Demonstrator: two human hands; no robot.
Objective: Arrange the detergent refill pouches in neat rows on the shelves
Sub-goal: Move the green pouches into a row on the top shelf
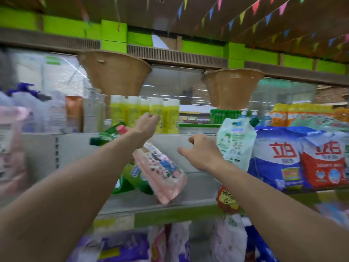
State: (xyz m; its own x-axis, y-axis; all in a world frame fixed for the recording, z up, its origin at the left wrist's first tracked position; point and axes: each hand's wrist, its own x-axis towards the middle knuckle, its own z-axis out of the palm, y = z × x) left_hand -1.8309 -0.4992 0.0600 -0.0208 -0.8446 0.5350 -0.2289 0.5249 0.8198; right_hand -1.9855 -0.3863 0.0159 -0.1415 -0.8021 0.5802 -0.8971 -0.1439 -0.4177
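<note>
A person's left hand (146, 125), fingers curled and seemingly empty, hangs above a pink pouch (160, 171) tipped against green pouches (132, 178) on the shelf (198, 190), the right hand (200, 151) loosely open beside an upright pale-green pouch (236, 144); standing the pink one upright probably wants both hands.
</note>
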